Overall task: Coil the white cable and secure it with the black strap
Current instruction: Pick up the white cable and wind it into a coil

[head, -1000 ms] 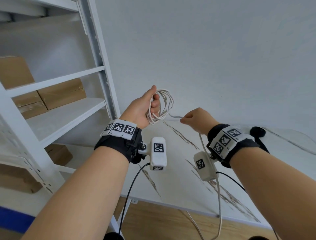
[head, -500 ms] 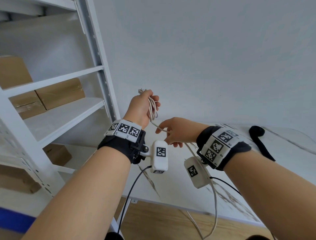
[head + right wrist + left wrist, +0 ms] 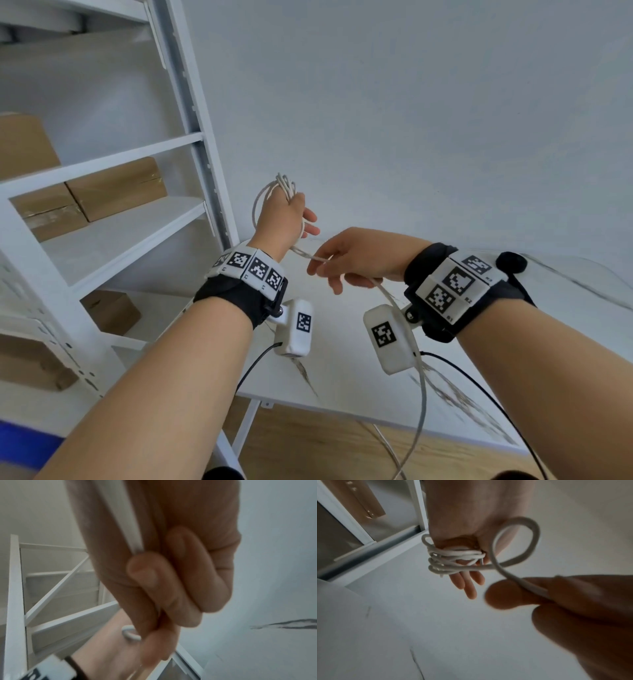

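Looping round left hand (image 3: pixel 282 219): thin white cable (image 3: pixel 453 559)

White marbled table (image 3: pixel 359 383) – black strap (image 3: pixel 511 263) lies at its far right edge; white shelving rack (image 3: pixel 130 240) beside it – cardboard boxes (image 3: pixel 116 186) on its shelves

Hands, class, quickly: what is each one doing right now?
Left hand: holds the coiled loops of the thin white cable, fingertips extended.
Right hand: pinches the loose run of that cable.
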Tool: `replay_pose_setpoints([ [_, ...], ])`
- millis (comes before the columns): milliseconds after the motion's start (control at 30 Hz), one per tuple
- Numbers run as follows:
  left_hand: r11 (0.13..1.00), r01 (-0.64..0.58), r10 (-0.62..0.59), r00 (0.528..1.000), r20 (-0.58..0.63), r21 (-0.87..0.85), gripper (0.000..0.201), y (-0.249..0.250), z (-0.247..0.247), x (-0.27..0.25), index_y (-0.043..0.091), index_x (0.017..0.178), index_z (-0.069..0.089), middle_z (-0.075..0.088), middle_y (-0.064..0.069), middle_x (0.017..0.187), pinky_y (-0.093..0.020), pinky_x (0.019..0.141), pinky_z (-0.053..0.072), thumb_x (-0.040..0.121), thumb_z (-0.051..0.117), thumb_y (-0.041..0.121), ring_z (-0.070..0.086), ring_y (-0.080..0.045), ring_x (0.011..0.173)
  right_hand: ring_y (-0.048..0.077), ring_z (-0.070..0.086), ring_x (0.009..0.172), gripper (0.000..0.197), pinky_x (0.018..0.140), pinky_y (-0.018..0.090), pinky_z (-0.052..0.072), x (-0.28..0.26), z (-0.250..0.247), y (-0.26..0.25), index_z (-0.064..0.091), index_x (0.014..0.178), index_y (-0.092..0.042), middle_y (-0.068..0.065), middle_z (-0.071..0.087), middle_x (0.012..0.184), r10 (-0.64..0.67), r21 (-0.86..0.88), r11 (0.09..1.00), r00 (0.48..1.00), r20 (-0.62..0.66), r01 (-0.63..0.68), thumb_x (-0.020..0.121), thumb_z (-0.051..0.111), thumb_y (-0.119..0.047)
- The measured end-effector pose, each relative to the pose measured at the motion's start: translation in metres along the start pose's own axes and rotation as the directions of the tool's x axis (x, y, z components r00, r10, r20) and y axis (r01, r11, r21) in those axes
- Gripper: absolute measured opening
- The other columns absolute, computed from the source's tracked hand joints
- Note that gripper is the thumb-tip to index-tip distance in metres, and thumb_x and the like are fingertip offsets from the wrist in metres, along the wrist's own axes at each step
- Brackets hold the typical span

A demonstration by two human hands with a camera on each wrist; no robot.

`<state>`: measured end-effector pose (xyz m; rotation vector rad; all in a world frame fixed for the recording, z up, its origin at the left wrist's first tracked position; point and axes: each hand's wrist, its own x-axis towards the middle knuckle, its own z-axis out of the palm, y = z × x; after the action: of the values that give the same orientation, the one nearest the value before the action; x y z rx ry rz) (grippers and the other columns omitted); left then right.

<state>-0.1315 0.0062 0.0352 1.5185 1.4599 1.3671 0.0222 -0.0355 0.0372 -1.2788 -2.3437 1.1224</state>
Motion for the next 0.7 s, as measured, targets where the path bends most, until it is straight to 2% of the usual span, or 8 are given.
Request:
replay_pose_setpoints([
  [67,0.999,0.032,-0.033,0.999,0.029,0.04,0.013,-0.002,-0.002,-0.001,0.016,0.096,0.044,0.068,-0.01,0.086,-0.026,0.051,0.053,0.103,0.034,0.021,0.069,-0.022,0.058,0.009,0.038,0.037,0.021,0.04,0.022,0.03,-0.001,-0.005,0.001,0.071,0.106,-0.014,-0.001,0.058,0.06,-0.006,0.025,1.0,0.998,-0.056,0.007,0.095,0.055,-0.022],
  [167,0.991,0.055,-0.067,0.993,0.099,0.123,0.015,-0.002,-0.004,-0.003,0.009,0.101,0.045,0.069,-0.012,0.084,-0.022,0.043,0.046,0.102,0.035,0.021,0.065,-0.023,0.051,0.011,0.034,0.036,0.022,0.038,0.021,0.026,-0.001,-0.012,0.002,0.074,0.096,-0.011,0.0,0.051,0.053,-0.011,0.097,0.995,0.987,-0.161,0.027,0.095,0.055,-0.023],
  [267,0.974,0.068,-0.104,0.982,0.158,0.216,0.02,-0.003,-0.005,-0.007,0.007,0.102,0.048,0.066,-0.014,0.081,-0.024,0.043,0.045,0.101,0.036,0.022,0.061,-0.023,0.043,0.013,0.034,0.036,0.025,0.039,0.021,0.025,-0.001,-0.02,0.006,0.072,0.093,-0.004,0.0,0.05,0.052,0.002,0.183,0.982,0.958,-0.286,0.052,0.096,0.055,-0.023],
  [333,0.949,0.047,-0.107,0.978,0.178,0.313,0.021,-0.004,-0.003,-0.008,0.007,0.092,0.051,0.061,-0.012,0.074,-0.023,0.044,0.045,0.099,0.036,0.02,0.056,-0.022,0.041,0.014,0.035,0.038,0.028,0.04,0.022,0.026,-0.002,-0.025,0.009,0.07,0.09,0.0,0.001,0.05,0.054,0.011,0.257,0.963,0.941,-0.337,0.081,0.096,0.055,-0.023],
  [400,0.927,0.02,-0.093,0.98,0.178,0.375,0.021,-0.008,-0.001,-0.006,0.008,0.088,0.05,0.058,-0.011,0.071,-0.028,0.054,0.044,0.098,0.035,0.019,0.055,-0.028,0.049,0.014,0.036,0.038,0.029,0.039,0.021,0.026,-0.004,-0.03,0.011,0.067,0.084,-0.002,0.002,0.049,0.053,0.026,0.332,0.937,0.93,-0.368,0.105,0.097,0.054,-0.024],
  [467,0.929,0.022,-0.089,0.982,0.166,0.37,0.019,-0.011,-0.002,-0.004,0.008,0.091,0.049,0.057,-0.009,0.07,-0.029,0.057,0.041,0.098,0.036,0.02,0.052,-0.029,0.055,0.016,0.036,0.038,0.031,0.038,0.021,0.028,-0.006,-0.036,0.013,0.063,0.077,-0.005,0.002,0.046,0.049,0.047,0.408,0.904,0.917,-0.397,0.13,0.098,0.052,-0.026],
  [567,0.941,0.081,-0.149,0.971,0.188,0.328,0.017,-0.013,-0.005,-0.004,0.009,0.088,0.048,0.056,-0.012,0.065,-0.026,0.051,0.035,0.097,0.038,0.019,0.044,-0.026,0.051,0.017,0.034,0.037,0.037,0.04,0.024,0.028,-0.009,-0.045,0.019,0.058,0.07,-0.007,0.001,0.042,0.044,0.077,0.45,0.878,0.879,-0.47,0.164,0.098,0.051,-0.029],
  [700,0.957,0.154,-0.237,0.905,0.352,0.247,0.024,-0.007,0.001,-0.012,0.01,0.08,0.052,0.05,-0.007,0.053,-0.02,0.041,0.026,0.097,0.044,0.024,0.035,-0.017,0.037,0.015,0.034,0.038,0.04,0.039,0.019,0.031,-0.002,-0.043,0.025,0.056,0.066,-0.009,-0.002,0.041,0.042,0.128,0.429,0.884,0.789,-0.601,0.183,0.098,0.052,-0.033],
])
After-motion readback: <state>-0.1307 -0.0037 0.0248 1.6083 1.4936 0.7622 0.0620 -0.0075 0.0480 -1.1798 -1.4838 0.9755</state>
